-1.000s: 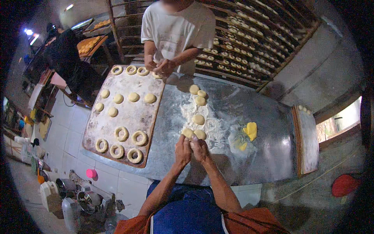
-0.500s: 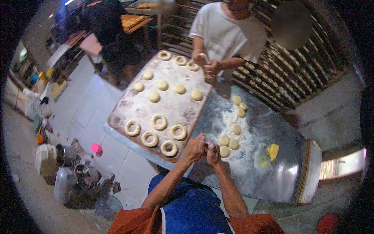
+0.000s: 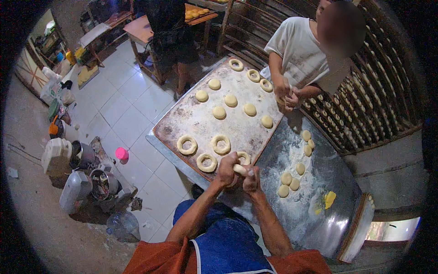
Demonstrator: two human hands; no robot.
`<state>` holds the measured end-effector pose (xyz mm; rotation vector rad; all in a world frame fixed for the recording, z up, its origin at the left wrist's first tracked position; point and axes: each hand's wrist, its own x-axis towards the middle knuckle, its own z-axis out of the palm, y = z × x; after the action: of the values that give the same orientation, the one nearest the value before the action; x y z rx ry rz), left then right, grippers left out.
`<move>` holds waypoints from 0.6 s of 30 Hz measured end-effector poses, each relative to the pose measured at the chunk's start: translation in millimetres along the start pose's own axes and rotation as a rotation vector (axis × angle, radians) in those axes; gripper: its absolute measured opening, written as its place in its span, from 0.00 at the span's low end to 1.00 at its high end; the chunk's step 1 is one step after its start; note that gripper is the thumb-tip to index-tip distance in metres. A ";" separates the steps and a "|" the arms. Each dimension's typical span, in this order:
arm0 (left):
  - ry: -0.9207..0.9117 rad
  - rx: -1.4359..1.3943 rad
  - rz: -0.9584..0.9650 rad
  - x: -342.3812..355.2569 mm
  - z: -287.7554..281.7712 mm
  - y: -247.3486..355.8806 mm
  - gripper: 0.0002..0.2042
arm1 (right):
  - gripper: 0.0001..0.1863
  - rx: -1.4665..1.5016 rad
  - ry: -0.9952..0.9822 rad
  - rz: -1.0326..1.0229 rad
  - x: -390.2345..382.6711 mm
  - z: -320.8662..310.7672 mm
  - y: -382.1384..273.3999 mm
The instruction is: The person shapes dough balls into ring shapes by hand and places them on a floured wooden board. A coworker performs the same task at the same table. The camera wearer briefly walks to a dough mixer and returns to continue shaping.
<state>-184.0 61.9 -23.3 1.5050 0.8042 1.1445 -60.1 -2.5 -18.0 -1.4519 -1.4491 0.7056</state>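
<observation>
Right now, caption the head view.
The wearer's hands hold dough near a floured board bearing rings and rounds.

White square floor tiles [image 3: 119,105] spread across the left, catching a cool glare. A slatted wooden rack [image 3: 397,84] spans top centre to right, above a grey wall [image 3: 388,157]. A bright window [image 3: 402,230] sits lower right; a wooden-legged table [image 3: 138,28] stands upper left.

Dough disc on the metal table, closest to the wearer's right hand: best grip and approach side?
Probably the near-left rim of the dough disc, fingertips under, thumb on top, coming in low from the near-left. It lies flat with a rounded edge; one disc sits close on its far side, another disc at its far right.
</observation>
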 end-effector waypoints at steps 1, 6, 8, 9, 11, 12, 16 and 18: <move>-0.039 0.339 0.259 3.0 -11.2 -12.6 0.13 | 0.30 -0.191 -0.058 -0.104 2.7 4.0 3.0; 0.070 -0.286 -0.261 2.4 -30.5 -3.1 0.13 | 0.25 -0.062 -0.188 0.142 30.5 13.5 -48.7; 0.130 -0.454 -0.462 6.2 -36.1 6.9 0.14 | 0.24 -0.111 -0.107 -0.031 32.2 23.3 -47.9; -0.065 0.322 -0.047 6.7 -40.4 -12.3 0.12 | 0.23 -0.192 -0.117 -0.159 28.1 24.8 -34.3; 0.021 0.035 -0.049 5.7 -42.6 -32.8 0.12 | 0.18 -0.126 -0.188 -0.196 28.6 32.9 -17.0; 0.057 -0.174 -0.150 7.2 -45.1 -31.3 0.12 | 0.20 -0.097 -0.218 -0.212 32.2 36.2 -13.3; 0.102 -0.138 -0.048 11.0 -56.6 -18.6 0.16 | 0.20 -0.100 -0.350 -0.018 46.5 35.8 -12.3; 0.027 0.367 0.027 15.9 -59.7 -17.6 0.15 | 0.26 -0.160 -0.415 0.010 53.5 36.7 -18.5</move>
<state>-234.0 100.2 -35.7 1.8072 1.0586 1.0781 -93.5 54.7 -4.8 -1.4916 -1.8503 0.9568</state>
